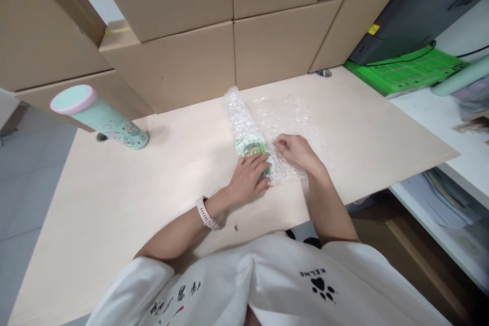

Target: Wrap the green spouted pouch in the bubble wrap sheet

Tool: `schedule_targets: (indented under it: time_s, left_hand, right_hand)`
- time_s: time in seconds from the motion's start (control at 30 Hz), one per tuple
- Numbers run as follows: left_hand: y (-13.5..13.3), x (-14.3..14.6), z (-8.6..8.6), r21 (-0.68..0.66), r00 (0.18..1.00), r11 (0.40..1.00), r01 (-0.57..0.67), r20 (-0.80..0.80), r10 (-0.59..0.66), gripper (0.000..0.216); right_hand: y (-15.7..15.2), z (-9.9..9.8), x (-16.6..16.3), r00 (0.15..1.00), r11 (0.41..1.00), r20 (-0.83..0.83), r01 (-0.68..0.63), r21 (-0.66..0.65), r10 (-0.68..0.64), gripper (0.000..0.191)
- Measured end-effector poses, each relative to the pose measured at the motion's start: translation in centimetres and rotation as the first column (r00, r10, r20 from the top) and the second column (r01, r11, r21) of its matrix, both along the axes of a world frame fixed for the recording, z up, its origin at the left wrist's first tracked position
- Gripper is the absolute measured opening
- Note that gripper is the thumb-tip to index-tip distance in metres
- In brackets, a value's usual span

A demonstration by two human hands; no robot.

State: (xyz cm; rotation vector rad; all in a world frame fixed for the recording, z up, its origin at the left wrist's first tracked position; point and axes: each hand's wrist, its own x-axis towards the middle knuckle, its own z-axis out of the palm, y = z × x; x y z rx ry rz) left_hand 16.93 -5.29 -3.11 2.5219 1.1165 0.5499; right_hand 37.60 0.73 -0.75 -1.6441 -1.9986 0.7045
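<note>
A sheet of clear bubble wrap (288, 112) lies on the pale table, its left side folded over a small green and white printed packet (252, 145). My left hand (250, 175) rests palm down on the lower part of the packet, fingers stretched over it. Just right of the packet, my right hand (296, 150) is closed over the bubble wrap, its fingertips curled together. Whether a bit of the wrap is pinched between those fingers is hidden.
Stacked cardboard boxes (183, 69) line the table's (133, 198) far edge. A mint tumbler (114, 125) with a pink rim stands at the left. To the right are a green tray-like item (412, 69), a dark machine (416, 10) and a white shelf (431, 117).
</note>
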Motion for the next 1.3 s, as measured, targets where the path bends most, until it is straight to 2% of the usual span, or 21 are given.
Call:
schedule_targets:
  time_s: [0.07,0.13,0.23,0.27,0.33,0.37,0.4,0.47,0.5,0.53,0.57,0.63,0.73,0.83,0.93,1.0,1.07,1.13,1.17,1.23,1.3]
  left_hand:
    - [0.1,0.0,0.0,-0.005,1.0,1.0,0.014,-0.003,-0.014,0.031]
    - [0.3,0.0,0.2,-0.023,0.999,0.999,0.034,0.012,-0.033,0.031]
    - [0.3,-0.5,0.7,-0.066,0.99,0.995,0.072,0.129,-0.063,0.026]
    - [0.3,-0.7,0.9,-0.077,0.979,0.997,0.02,0.204,-0.004,0.023]
    - [0.3,-1.3,1.3,-0.165,0.898,0.968,-0.19,0.37,0.239,0.02]
    - [0.3,-1.6,1.6,-0.271,0.813,0.917,-0.291,0.436,0.387,0.022]
    - [0.4,-1.9,1.9,-0.413,0.714,0.845,-0.34,0.471,0.518,0.026]
    - [0.7,-2.4,2.6,-0.692,0.551,0.673,-0.261,0.466,0.692,0.036]
    - [0.8,-2.6,3.0,-0.772,0.495,0.607,-0.186,0.46,0.737,0.039]
    - [0.9,-2.7,3.4,-0.804,0.459,0.58,-0.128,0.47,0.754,0.041]
    - [0.9,-2.7,3.8,-0.796,0.442,0.597,-0.1,0.502,0.743,0.043]
    - [0.8,-2.6,4.5,-0.692,0.463,0.711,-0.12,0.595,0.657,0.046]
    - [0.3,-2.1,5.1,-0.473,0.598,0.862,-0.181,0.643,0.478,0.047]
    - [-0.1,-0.9,5.0,-0.304,0.71,0.93,-0.209,0.607,0.358,0.048]
    - [0.3,0.9,4.3,-0.141,0.787,0.974,-0.176,0.574,0.226,0.055]
    - [0.7,2.3,3.3,-0.051,0.842,0.992,-0.114,0.526,0.124,0.057]
    - [1.2,3.6,2.0,-0.025,0.903,0.998,-0.056,0.426,0.061,0.05]
    - [1.6,4.5,0.7,-0.04,0.952,0.999,0.01,0.307,0.003,0.04]
    - [1.8,4.8,0.2,-0.048,0.967,0.998,0.039,0.255,-0.025,0.033]
    - [1.9,5.2,-0.6,-0.052,0.98,0.995,0.083,0.188,-0.072,0.02]
    - [2.0,5.2,-1.0,-0.042,0.98,0.995,0.095,0.182,-0.086,0.013]
  right_hand:
    - [0.1,0.1,0.4,0.984,0.999,-0.172,0.049,0.006,-0.048,0.019]
    - [-0.1,0.1,0.2,0.949,0.999,-0.316,-0.028,-0.024,0.019,0.021]
    - [-0.5,0.2,-1.0,0.943,0.98,-0.282,-0.193,-0.038,0.175,0.018]
    - [-0.6,0.3,-1.4,0.952,0.976,-0.227,-0.216,-0.032,0.204,0.017]
    - [-0.8,0.5,-2.0,0.967,0.974,-0.129,-0.225,-0.02,0.221,0.015]
    - [-0.9,0.6,-2.2,0.971,0.975,-0.097,-0.221,-0.014,0.218,0.014]
    - [-0.9,0.7,-2.4,0.973,0.976,-0.075,-0.219,-0.011,0.217,0.014]
    - [-0.9,0.8,-2.6,0.975,0.976,-0.048,-0.218,-0.014,0.217,0.014]
    - [-0.9,0.8,-2.7,0.976,0.976,-0.049,-0.215,-0.023,0.213,0.015]
    - [-0.9,0.8,-2.8,0.976,0.977,-0.065,-0.212,-0.037,0.209,0.017]
    - [-0.9,0.6,-2.9,0.973,0.976,-0.098,-0.214,-0.052,0.208,0.019]
    - [-1.0,0.3,-3.2,0.955,0.969,-0.206,-0.234,-0.075,0.214,0.023]
    - [-0.9,-0.3,-3.6,0.898,0.949,-0.374,-0.293,-0.113,0.233,0.025]
    - [-0.7,-0.4,-3.5,0.843,0.924,-0.48,-0.351,-0.152,0.242,0.021]
    - [-0.3,-0.2,-2.5,0.823,0.915,-0.494,-0.385,-0.123,0.28,0.012]
    - [0.0,-0.1,-1.4,0.853,0.912,-0.431,-0.386,-0.142,0.294,0.011]
    - [0.2,0.1,-0.1,0.92,0.924,-0.284,-0.332,-0.191,0.272,0.012]
    - [0.5,0.2,1.2,0.984,0.964,-0.08,-0.173,-0.203,0.16,0.011]
    - [0.5,0.2,1.7,0.998,0.982,0.022,-0.051,-0.181,0.056,0.011]
    - [0.7,0.4,2.6,0.965,0.977,0.205,0.186,-0.108,-0.161,0.017]
    - [0.7,0.4,2.9,0.905,0.953,0.342,0.293,-0.071,-0.253,0.028]
